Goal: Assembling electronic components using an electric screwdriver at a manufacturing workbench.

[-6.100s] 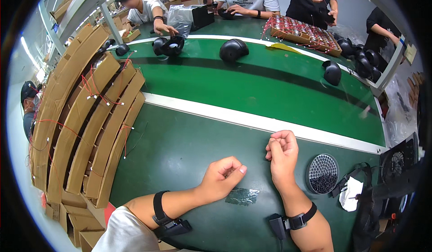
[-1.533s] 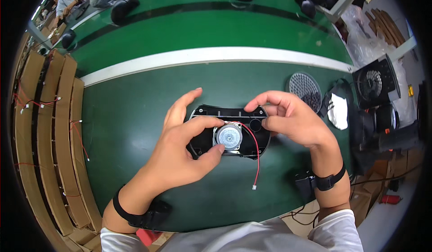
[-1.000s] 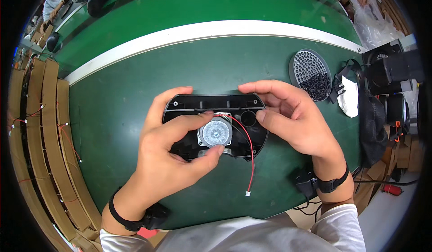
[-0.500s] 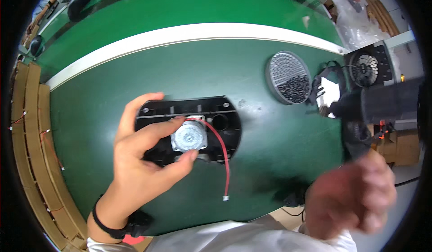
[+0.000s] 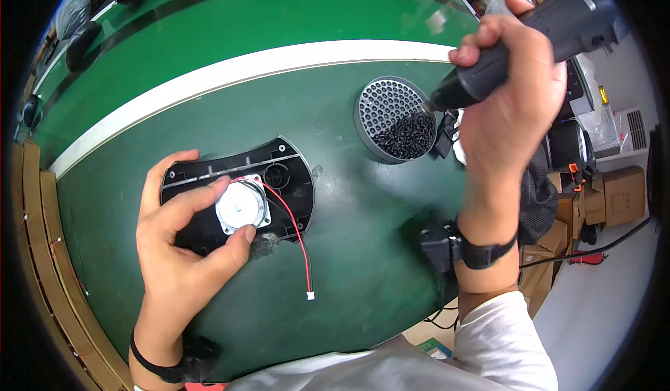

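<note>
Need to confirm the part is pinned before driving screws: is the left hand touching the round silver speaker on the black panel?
Touching. The head view shows the left hand with finger and thumb against the silver speaker.

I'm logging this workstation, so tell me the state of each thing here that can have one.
left hand: pressing the speaker driver down
speaker driver: seated in the housing
black housing: lying flat, inside facing up
red and black wire: loose, white plug unconnected
right hand: gripping the screwdriver
electric screwdriver: raised, tip at the dish
round grille dish: partly filled with black screws
</note>
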The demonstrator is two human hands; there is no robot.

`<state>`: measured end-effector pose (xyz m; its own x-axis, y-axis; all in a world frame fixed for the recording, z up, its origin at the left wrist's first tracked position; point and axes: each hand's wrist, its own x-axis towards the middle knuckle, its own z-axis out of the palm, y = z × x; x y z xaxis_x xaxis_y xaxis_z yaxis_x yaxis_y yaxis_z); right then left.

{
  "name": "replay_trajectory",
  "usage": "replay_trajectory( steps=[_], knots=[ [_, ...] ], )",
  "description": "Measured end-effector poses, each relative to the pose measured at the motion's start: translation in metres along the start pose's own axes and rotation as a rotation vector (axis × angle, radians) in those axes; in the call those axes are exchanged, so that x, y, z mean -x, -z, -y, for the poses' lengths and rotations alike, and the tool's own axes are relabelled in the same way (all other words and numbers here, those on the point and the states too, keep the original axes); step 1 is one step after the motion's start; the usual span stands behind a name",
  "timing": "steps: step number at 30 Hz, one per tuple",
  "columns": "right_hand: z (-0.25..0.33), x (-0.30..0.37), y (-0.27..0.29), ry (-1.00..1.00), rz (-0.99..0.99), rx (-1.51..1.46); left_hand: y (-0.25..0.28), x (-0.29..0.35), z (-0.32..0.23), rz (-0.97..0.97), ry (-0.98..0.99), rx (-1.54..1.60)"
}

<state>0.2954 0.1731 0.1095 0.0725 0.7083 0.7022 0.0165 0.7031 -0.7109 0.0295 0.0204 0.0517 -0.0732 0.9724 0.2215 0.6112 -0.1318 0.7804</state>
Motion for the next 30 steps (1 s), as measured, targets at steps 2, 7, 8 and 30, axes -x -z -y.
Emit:
replay_trajectory(
  steps=[2, 7, 8, 30],
  knots=[
    [-0.005, 0.004, -0.021, -0.116, -0.102, -0.128, -0.001, 0.000, 0.001, -0.008, -0.022, -0.023],
    [-0.025, 0.010, -0.030, -0.091, -0.055, -0.167, 0.003, 0.001, 0.008, 0.025, -0.022, 0.018],
    [-0.028, 0.010, -0.030, -0.097, -0.053, -0.164, 0.002, 0.001, 0.007, 0.028, -0.016, 0.021],
    [-0.035, 0.014, -0.025, -0.151, -0.054, -0.150, 0.004, -0.003, 0.008, 0.051, -0.037, -0.036]
  ],
)
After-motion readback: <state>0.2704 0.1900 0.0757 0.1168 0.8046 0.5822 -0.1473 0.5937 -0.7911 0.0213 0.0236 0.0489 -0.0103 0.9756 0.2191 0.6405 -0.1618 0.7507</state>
